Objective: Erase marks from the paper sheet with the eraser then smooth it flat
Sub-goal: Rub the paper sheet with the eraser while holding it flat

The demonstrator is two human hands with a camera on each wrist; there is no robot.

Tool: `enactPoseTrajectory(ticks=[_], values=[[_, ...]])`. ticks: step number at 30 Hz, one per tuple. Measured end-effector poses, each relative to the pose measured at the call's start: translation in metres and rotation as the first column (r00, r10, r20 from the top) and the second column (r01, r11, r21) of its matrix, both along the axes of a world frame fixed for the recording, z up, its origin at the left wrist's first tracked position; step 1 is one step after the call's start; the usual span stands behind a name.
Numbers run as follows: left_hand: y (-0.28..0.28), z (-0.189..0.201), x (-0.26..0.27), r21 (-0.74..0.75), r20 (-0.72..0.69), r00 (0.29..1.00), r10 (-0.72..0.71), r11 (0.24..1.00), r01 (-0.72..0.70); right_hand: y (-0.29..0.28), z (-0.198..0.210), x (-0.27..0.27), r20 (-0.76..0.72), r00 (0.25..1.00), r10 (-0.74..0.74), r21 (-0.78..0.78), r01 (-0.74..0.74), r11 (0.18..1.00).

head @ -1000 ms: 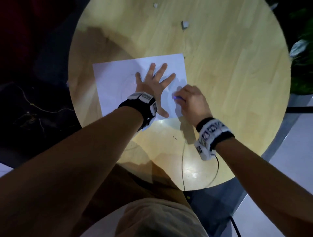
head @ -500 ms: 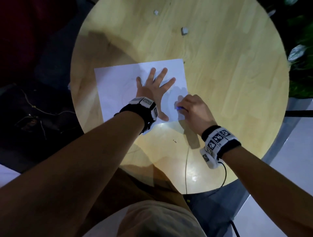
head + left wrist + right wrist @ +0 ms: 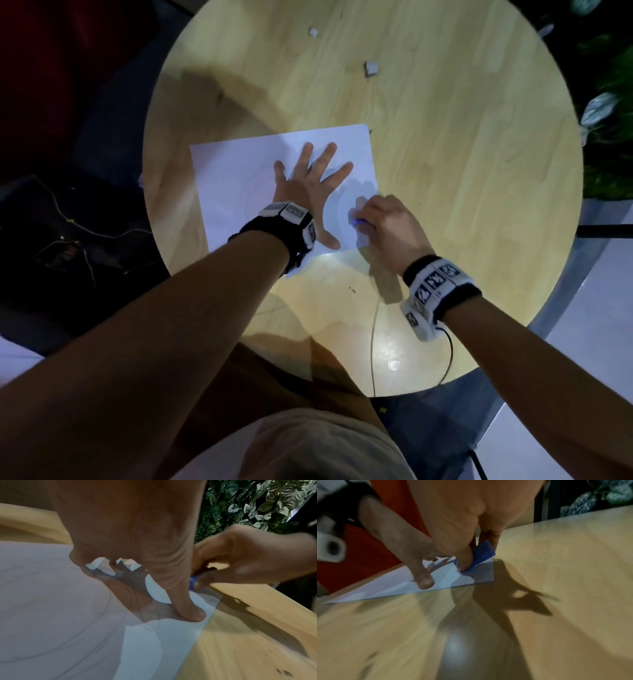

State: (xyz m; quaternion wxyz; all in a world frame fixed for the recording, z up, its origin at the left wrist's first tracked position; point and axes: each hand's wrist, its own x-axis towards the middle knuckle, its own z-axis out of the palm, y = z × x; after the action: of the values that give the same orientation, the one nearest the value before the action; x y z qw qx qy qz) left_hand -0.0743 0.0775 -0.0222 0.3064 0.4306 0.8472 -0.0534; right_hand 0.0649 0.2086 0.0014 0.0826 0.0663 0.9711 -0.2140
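Pale wood grain covers the round worktop (image 3: 445, 171), and a white paper sheet (image 3: 239, 178) lies flat on its left-centre part, one corner reaching toward the person's body. Faint curved pencil lines cross the sheet, seen most plainly in the left wrist view.

The left hand (image 3: 308, 192) rests palm down on the sheet, its fingers (image 3: 329, 154) straight and spread wide, the thumb splayed out toward the near edge of the paper. In the left wrist view the thumb tip presses onto the sheet close to that edge.

The right hand (image 3: 387, 229) sits at the right side of the sheet, just beside the left thumb, with its fingers curled. It pinches a blue eraser (image 3: 482, 553) between thumb and fingertips; in the right wrist view the eraser is tilted, with its lower edge touching the paper close to the sheet's right edge. Only a small blue sliver of it shows in the head view (image 3: 358, 222).

Both wrists carry black bands with white marker blocks, and a thin dark cable runs from the right one across the wood. Two small pale scraps (image 3: 371, 68) lie on the far part of the worktop, well apart from the sheet. Green patterned leaves (image 3: 257, 500) stand beyond the worktop on the right.
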Motion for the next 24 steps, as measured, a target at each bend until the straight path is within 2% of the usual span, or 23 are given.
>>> enactPoseTrajectory(ticks=[3, 5, 8, 11, 14, 18, 21, 24], values=[[0.003, 0.002, -0.001, -0.037, 0.027, 1.000, -0.010, 0.999, 0.011, 0.014, -0.012, -0.043, -0.091, 0.980, -0.175, 0.014, 0.177, 0.984], [0.004, 0.004, -0.002, -0.067, 0.026, 0.999, -0.025, 0.997, 0.026, 0.015, -0.016, -0.049, -0.099, 0.963, -0.251, -0.012, 0.251, 0.968], [0.002, 0.002, -0.001, -0.038, 0.040, 0.999, -0.010, 0.999, 0.012, -0.004, -0.011, -0.012, -0.087, 0.973, -0.215, -0.039, 0.212, 0.976], [0.000, 0.001, 0.000, 0.001, 0.036, 0.999, 0.004, 1.000, -0.004, -0.015, 0.001, 0.021, -0.036, 0.992, -0.118, -0.045, 0.117, 0.992], [0.001, 0.002, -0.001, -0.002, 0.038, 0.999, -0.002, 1.000, 0.002, 0.000, -0.004, -0.009, -0.072, 0.990, -0.120, -0.020, 0.119, 0.993], [0.003, 0.001, -0.002, -0.029, 0.032, 0.999, -0.017, 0.999, 0.018, 0.015, -0.018, -0.057, -0.148, 0.939, -0.312, -0.014, 0.313, 0.950], [0.001, 0.001, 0.000, -0.015, 0.031, 0.999, -0.011, 1.000, 0.011, 0.000, -0.016, -0.027, -0.155, 0.946, -0.284, -0.051, 0.279, 0.959], [0.000, -0.001, 0.000, 0.016, 0.027, 1.000, 0.008, 1.000, -0.008, -0.016, -0.002, 0.016, -0.084, 0.984, -0.158, -0.069, 0.152, 0.986]])
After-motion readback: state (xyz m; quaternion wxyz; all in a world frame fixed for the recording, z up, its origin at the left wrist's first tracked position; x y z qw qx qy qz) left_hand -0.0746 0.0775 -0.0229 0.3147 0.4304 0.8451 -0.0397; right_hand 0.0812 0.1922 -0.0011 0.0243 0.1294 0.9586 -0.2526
